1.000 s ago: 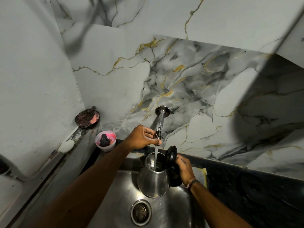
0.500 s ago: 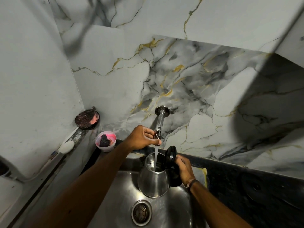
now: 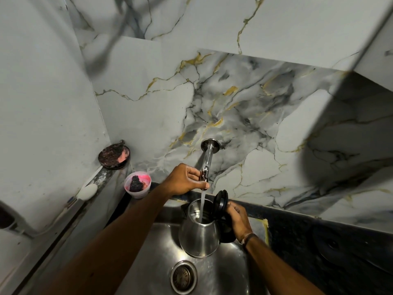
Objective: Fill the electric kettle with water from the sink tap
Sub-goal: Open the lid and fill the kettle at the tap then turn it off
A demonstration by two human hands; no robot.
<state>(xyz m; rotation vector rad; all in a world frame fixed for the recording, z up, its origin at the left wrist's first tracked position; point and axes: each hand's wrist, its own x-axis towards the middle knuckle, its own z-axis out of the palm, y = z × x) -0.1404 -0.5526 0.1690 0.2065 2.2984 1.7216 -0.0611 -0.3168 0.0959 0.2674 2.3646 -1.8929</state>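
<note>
A steel electric kettle point(image 3: 198, 236) stands upright over the steel sink point(image 3: 153, 252), its black lid point(image 3: 221, 201) flipped open. My right hand point(image 3: 238, 220) grips the kettle's black handle on its right side. A chrome tap point(image 3: 207, 165) juts from the marble wall, and a thin stream of water point(image 3: 202, 206) falls from it into the kettle's mouth. My left hand point(image 3: 185, 178) is closed around the tap's end, where its lever sits.
The sink drain point(image 3: 184, 276) lies below the kettle. A pink bowl with a dark scrubber point(image 3: 137, 185) and a round dark dish point(image 3: 114, 155) sit on the left ledge, beside a white soap bar point(image 3: 87, 191). A dark countertop point(image 3: 319, 241) runs along the right.
</note>
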